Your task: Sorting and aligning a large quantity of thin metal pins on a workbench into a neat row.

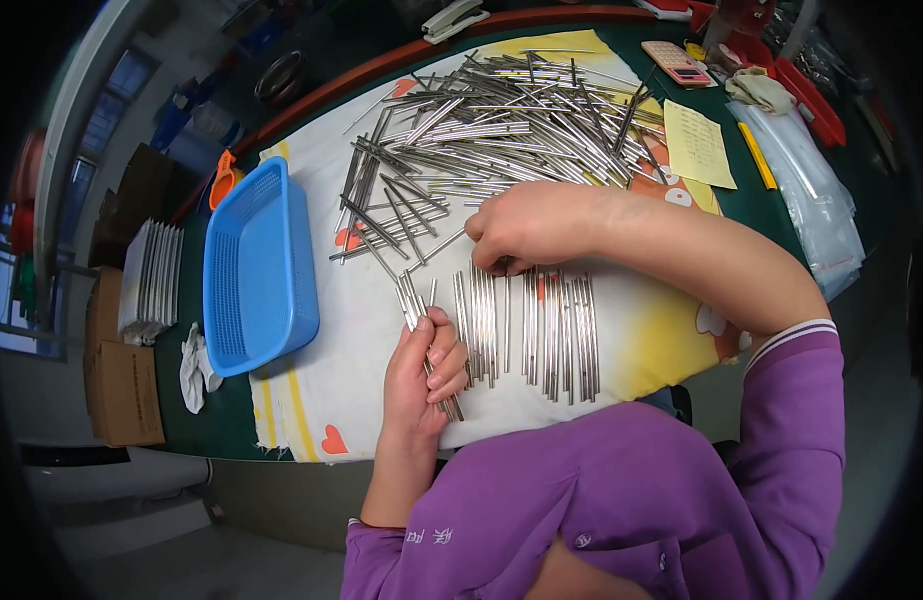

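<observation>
My left hand (pixel 425 365) is closed around a small bundle of thin metal rods (pixel 413 304) whose ends stick out above and below the fist. My right hand (pixel 527 228) reaches across with fingertips down on the top ends of rods laid in parallel rows (pixel 542 325) on a white and yellow cloth (pixel 352 360). A large loose pile of the same metal rods (pixel 502 125) lies on the cloth beyond my right hand.
An empty blue plastic basket (pixel 257 270) sits left of the cloth. Further left are a stack of flat packs (pixel 154 280), cardboard boxes (pixel 127 390) and a white rag (pixel 194 370). At right lie yellow paper (pixel 698 145), clear bags (pixel 812 200), a pink calculator (pixel 677 62) and red trays (pixel 812 100).
</observation>
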Tool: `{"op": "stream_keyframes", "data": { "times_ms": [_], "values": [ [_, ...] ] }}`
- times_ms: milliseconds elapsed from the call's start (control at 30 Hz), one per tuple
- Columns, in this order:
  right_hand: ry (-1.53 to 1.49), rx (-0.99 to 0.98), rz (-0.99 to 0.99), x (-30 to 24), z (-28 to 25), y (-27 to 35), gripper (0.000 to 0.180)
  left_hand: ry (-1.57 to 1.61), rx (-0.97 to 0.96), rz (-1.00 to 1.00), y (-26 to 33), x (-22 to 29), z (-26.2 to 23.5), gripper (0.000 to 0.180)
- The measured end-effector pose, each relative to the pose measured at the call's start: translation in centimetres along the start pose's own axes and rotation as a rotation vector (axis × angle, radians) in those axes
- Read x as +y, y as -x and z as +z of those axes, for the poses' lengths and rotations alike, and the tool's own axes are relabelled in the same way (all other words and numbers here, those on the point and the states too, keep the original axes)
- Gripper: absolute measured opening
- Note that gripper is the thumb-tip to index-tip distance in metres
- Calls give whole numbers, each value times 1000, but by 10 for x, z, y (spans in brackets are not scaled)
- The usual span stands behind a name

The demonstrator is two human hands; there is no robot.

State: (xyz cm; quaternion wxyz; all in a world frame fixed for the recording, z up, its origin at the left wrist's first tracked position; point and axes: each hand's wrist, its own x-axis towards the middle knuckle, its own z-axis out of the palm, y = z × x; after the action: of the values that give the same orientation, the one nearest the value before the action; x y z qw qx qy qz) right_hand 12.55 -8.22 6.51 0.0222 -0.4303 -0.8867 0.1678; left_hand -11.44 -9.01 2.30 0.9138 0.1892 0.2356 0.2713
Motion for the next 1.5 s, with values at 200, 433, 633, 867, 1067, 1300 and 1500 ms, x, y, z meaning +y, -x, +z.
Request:
{"op": "stream_keyframes", "data": {
  "times_ms": [200,433,633,867,1067,1300,1500],
  "values": [
    [328,156,-129,-9,1,0,10,-83,-53,122,-3,-7,-4,16],
    [178,234,-198,-37,-32,2,11,-249,-45,259,-2,-11,8,14],
    [-234,261,61,-11,-12,5,27,-225,-49,21,1,-8,8,21],
    [-156,-105,149,0,-6,10,17,-148,-52,-22,2,-8,3,19],
    [-89,-70,-11,-13,-29,3,15,-251,82,141,-4,-15,12,20],
    [-149,386,-58,-31,-19,0,14,-110,-149,-60,1,-6,6,23],
    [-143,-14,128,-12,-1,17,12,-21,-88,-60,1,-5,1,17]
  ]
}}
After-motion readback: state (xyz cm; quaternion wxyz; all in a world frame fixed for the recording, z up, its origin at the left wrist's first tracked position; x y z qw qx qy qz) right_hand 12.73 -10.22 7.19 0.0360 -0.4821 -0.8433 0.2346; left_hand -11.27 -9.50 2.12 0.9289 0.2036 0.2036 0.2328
